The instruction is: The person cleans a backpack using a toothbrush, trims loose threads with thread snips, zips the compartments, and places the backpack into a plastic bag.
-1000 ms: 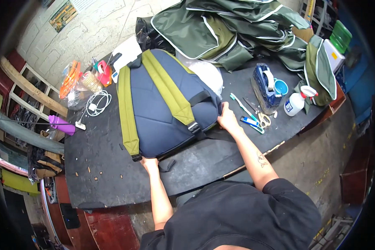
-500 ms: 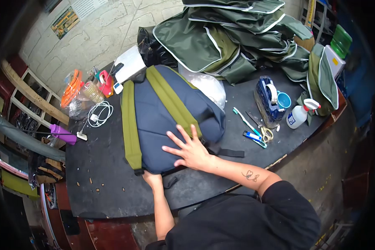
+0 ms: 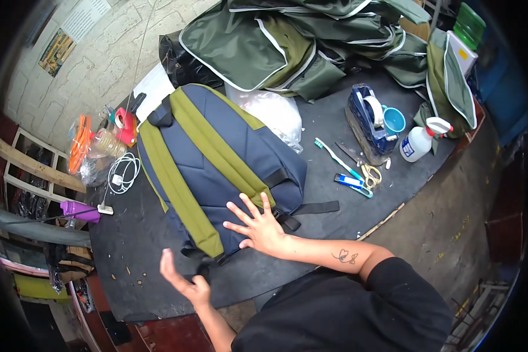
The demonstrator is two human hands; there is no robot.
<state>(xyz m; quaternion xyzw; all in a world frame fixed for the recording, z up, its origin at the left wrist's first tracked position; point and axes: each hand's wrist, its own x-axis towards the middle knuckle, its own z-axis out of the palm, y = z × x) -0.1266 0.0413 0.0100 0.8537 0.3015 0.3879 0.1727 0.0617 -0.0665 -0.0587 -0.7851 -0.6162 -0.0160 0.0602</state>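
A navy backpack (image 3: 240,138) with two olive shoulder straps lies on the black table, straps facing up. My right hand (image 3: 263,230) rests with fingers spread on its lower part, at the end of one strap. Off the lower left corner of the backpack, my left hand (image 3: 185,283) is raised with its fingers apart and nothing held. A black webbing end hangs close by its thumb. Another black webbing strap (image 3: 318,207) lies on the table to the right of the backpack.
Green fabric pieces with white edging (image 3: 234,50) are heaped at the back. To the right stand a tape dispenser (image 3: 366,126) and a spray bottle (image 3: 418,142), with scissors (image 3: 370,175) and a toothbrush (image 3: 339,158) nearby. A white cable (image 3: 123,173) and purple bottle (image 3: 79,211) sit left.
My right hand has gone from the backpack's right corner to its lower face. My left hand has let go of the lower left corner and moved left. The backpack has turned slightly.
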